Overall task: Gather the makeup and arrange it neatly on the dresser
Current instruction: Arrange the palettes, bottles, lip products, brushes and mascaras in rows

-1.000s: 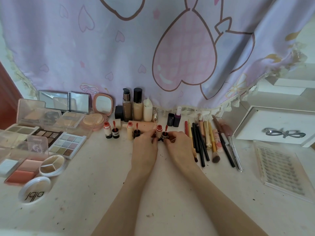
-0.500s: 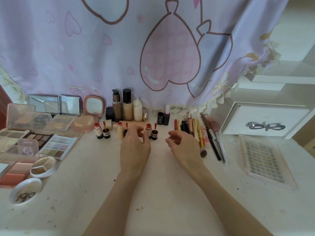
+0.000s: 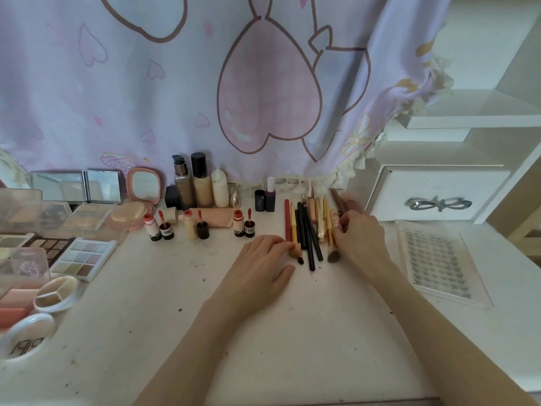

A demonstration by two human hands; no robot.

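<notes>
Brushes and pencils [image 3: 307, 230] lying bunched on worktop [image 3: 292, 332], between both hands. Likely light, stiff, prone to rolling; squeezing from both sides advisable. Left hand [image 3: 260, 265] flat, fingers straight, touching; right hand [image 3: 358, 240] curling against outer brushes.

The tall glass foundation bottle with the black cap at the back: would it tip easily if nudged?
Probably. The tall glass foundation bottle with the black cap stands upright, narrow for its height, so a high push might topple it. It looks nearly full, likely heavy. Close neighbours, like the white squeeze bottle, could fall too.
</notes>
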